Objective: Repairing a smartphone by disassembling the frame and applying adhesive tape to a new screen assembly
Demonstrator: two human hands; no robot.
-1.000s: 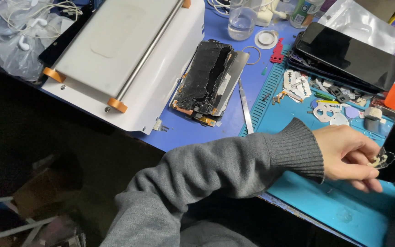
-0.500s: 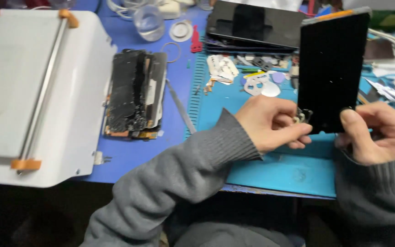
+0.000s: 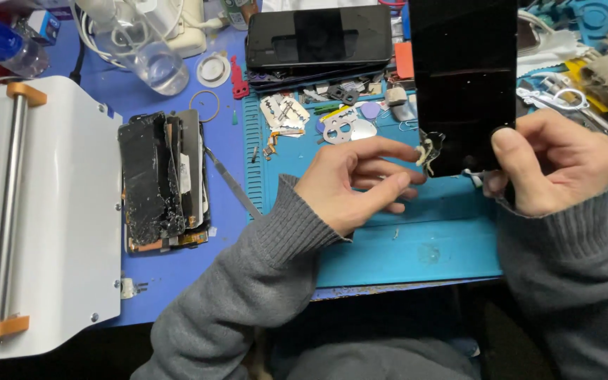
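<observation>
A black screen panel [image 3: 464, 77] stands upright above the blue mat [image 3: 416, 246], its lower edge pinched in the right hand [image 3: 547, 165], whose thumb presses the glass face while the other fingers curl behind it. At the panel's lower left corner a small pale flex cable [image 3: 427, 151] hangs loose. The left hand [image 3: 357, 183] reaches in from the side, its fingers [image 3: 388, 149] loosely spread and unclenched, with the tips of the index and middle fingers at the cable; whether they actually grip it cannot be told. Both forearms wear grey knit sleeves [image 3: 262, 281].

Just beyond the left fingertips lie a round metal pry tool [image 3: 350, 130], a few plastic picks and razor blades [image 3: 283, 112] scattered on the mat. Farther past them a stack of dark phones [image 3: 318, 39] rests at the mat's far edge. Beyond the right fingers sits a clutter of tools, among them tweezers [image 3: 557, 98].

To the outside of the left wrist, a thin metal spudger [image 3: 232, 181] lies on the blue table [image 3: 177, 267], beside a pile of cracked screens [image 3: 160, 179]. Farther out that way stands a white machine [image 3: 43, 218] with orange clips. A clear bottle [image 3: 146, 53] and a tape ring [image 3: 214, 70] sit at the table's far side.
</observation>
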